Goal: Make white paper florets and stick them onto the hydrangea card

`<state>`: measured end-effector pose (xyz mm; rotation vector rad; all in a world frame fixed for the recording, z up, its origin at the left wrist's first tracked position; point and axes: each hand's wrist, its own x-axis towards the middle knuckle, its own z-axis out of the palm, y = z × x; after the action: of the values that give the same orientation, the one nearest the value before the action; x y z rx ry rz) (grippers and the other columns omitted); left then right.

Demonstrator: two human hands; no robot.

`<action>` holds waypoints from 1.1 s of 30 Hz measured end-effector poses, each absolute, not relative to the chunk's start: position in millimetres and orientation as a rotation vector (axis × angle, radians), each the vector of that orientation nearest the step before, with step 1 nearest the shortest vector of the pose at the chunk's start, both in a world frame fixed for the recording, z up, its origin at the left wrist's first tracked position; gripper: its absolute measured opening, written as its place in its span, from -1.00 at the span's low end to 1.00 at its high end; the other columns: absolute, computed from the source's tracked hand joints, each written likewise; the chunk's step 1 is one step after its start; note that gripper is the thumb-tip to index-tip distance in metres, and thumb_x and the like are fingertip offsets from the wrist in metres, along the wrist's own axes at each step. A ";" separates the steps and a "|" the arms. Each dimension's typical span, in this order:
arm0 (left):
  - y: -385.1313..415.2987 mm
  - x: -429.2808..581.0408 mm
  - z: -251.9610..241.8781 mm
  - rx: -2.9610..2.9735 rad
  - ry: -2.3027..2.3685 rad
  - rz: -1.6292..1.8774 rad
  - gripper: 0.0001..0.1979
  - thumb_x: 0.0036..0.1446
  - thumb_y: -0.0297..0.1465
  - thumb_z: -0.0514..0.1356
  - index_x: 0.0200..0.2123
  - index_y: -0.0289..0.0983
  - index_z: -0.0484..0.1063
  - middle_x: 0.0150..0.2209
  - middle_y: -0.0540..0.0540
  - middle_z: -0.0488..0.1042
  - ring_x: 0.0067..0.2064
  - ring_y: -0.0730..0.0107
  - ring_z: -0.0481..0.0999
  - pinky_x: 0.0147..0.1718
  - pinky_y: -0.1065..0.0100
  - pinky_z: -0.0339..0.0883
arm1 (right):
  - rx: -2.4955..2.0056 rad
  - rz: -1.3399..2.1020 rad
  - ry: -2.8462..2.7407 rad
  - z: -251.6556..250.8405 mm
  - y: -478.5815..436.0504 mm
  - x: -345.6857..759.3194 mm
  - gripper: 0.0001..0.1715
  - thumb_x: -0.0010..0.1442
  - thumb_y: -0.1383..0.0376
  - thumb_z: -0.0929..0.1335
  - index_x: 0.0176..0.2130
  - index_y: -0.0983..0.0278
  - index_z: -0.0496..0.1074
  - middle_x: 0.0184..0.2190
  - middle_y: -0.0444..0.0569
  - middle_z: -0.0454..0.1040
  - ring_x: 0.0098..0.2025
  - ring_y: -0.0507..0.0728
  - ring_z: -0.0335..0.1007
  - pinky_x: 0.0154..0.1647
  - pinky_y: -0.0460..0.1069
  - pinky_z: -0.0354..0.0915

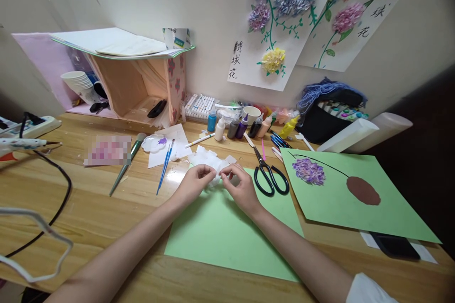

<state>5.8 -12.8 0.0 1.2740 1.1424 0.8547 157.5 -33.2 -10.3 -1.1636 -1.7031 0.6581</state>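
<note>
Over the far edge of a green sheet of paper (pixel 227 236), my left hand (pixel 196 180) and my right hand (pixel 240 187) meet with thumbs and fingertips pinched. Both hold a crumpled piece of thin white tissue paper (pixel 213 182), partly hidden by the fingers. More white tissue (pixel 204 157) lies bunched just beyond the hands. Black-handled scissors (pixel 268 170) rest to the right of my right hand, partly on the green sheet. To the left of my left hand lie thin blue paintbrushes (pixel 165 170) and a white palette (pixel 153 142) with a purple dab of paint.
Several paint bottles (pixel 242 127) stand behind the tissue. A second green sheet (pixel 320 206) with a purple flower lies at right, over a phone (pixel 394 246). A large brush (pixel 126 163), a glue gun (pixel 21 145) and a black cord (pixel 66 184) are at left.
</note>
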 end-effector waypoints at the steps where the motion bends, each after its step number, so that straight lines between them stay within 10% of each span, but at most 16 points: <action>1: -12.6 5.7 -0.4 1.273 1.146 0.852 -0.73 -0.09 -0.23 0.19 -0.50 -0.35 0.36 -0.58 0.05 0.29 -0.53 0.56 0.23 -0.54 0.47 0.06 | -1.161 0.666 -1.701 -10.4 -33.2 157.6 -0.89 0.14 0.37 0.28 -0.43 0.24 0.35 -0.46 -0.11 0.40 -0.38 0.08 0.21 -0.32 -0.03 0.16; 33: -17.7 6.3 -3.0 1.401 1.121 0.879 -0.71 -0.01 -0.22 0.21 -0.27 -0.31 0.40 -0.30 -0.09 0.48 -0.28 0.38 0.45 -0.29 0.38 0.31 | -1.208 0.841 -1.626 -14.4 -29.7 159.1 -0.92 0.10 0.32 0.31 -0.44 0.26 0.34 -0.46 -0.12 0.39 -0.40 0.04 0.24 -0.37 -0.07 0.18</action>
<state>6.3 -17.7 -3.0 1.4011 1.1206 0.8795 159.1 -29.7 -14.4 -1.2075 -1.6264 0.8409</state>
